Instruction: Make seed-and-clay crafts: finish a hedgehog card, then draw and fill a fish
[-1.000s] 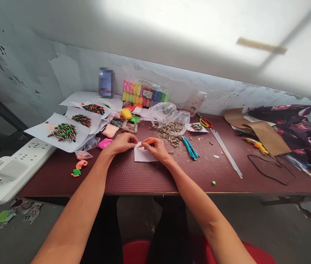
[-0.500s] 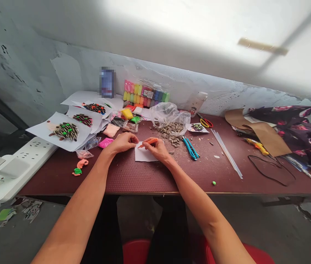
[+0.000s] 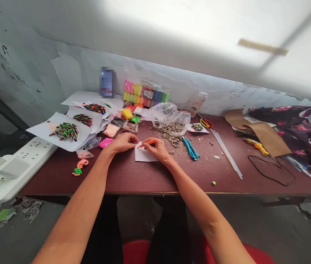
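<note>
2 bare arms [image 3: 79,205], left hand [image 3: 122,142] and right hand [image 3: 156,148] bare too; dark trousers [image 3: 169,227].

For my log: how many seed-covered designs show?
4: front design, middle design, back design on left papers; small design right of seed pile. Others may be hidden.

The paper [image 3: 145,156] lies on the table [image 3: 144,181], before the seeds [image 3: 172,139] and left of the knife [image 3: 190,148].

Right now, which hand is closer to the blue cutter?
Right. The right hand, holding an orange pen, is to the left of the blue cutter; the left hand is farther left, by the white paper.
</note>
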Action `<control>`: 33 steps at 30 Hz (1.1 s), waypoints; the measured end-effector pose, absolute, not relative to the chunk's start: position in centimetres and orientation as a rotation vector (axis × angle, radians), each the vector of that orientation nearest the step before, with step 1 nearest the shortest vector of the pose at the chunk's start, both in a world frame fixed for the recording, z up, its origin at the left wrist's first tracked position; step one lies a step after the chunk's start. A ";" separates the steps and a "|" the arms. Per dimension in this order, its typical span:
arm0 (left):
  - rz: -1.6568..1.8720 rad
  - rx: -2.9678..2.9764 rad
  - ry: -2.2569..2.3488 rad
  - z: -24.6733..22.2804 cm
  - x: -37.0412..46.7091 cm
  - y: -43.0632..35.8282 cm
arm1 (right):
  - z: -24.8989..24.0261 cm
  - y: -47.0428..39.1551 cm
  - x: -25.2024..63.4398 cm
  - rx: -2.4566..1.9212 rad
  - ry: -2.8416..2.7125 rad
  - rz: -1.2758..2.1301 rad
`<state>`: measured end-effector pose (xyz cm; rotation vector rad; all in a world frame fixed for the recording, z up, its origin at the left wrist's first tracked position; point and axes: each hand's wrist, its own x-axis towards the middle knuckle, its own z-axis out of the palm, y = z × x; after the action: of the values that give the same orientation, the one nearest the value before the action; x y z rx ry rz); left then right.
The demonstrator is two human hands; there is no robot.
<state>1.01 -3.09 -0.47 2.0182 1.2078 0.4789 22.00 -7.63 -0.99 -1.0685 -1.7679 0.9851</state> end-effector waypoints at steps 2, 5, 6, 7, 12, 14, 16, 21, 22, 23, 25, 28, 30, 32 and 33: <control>0.475 2.015 1.209 -0.3 1.0 -3.2 | -1.1 -7.6 22.0 -1.056 -1.771 0.989; 0.475 2.013 1.204 -0.1 1.0 -3.3 | -1.1 -7.5 22.1 -1.059 -1.777 0.986; 0.473 2.015 1.201 0.0 1.0 -3.4 | -1.1 -7.5 22.1 -1.064 -1.780 0.984; 0.472 2.015 1.199 0.0 1.0 -3.4 | -1.1 -7.5 22.0 -1.070 -1.783 0.982; 0.454 2.004 1.204 0.1 0.9 -3.7 | -1.0 -7.5 22.0 -1.093 -1.793 0.984; 0.438 2.021 1.214 0.2 0.9 -3.8 | -1.0 -7.5 22.0 -1.092 -1.792 0.988; 0.426 2.037 1.219 0.4 0.9 -3.8 | -1.0 -7.5 22.0 -1.089 -1.786 0.989; 0.410 2.026 1.230 0.6 0.9 -4.0 | -1.0 -7.5 22.0 -1.105 -1.773 1.002; 0.406 2.023 1.232 0.6 0.9 -4.0 | -1.0 -7.5 22.0 -1.113 -1.770 1.006; 0.403 2.022 1.234 0.6 0.9 -4.0 | -1.0 -7.4 22.1 -1.119 -1.766 1.008; 0.406 2.023 1.238 0.6 0.9 -4.1 | -1.0 -7.4 22.2 -1.129 -1.763 1.004; 0.411 2.031 1.243 0.6 0.9 -4.0 | -0.9 -7.5 22.4 -1.164 -1.772 0.977; 0.409 2.036 1.239 0.6 0.9 -4.0 | -0.9 -7.6 22.5 -1.188 -1.783 0.963; 0.411 2.037 1.231 0.5 0.8 -3.9 | -0.8 -7.6 22.6 -1.206 -1.785 0.950; 0.413 2.037 1.227 0.4 0.8 -3.9 | -0.8 -7.6 22.6 -1.214 -1.786 0.943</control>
<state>0.84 -3.85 0.40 2.0371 1.2269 0.4127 22.60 -7.59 -0.81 -1.2135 -1.7864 0.9428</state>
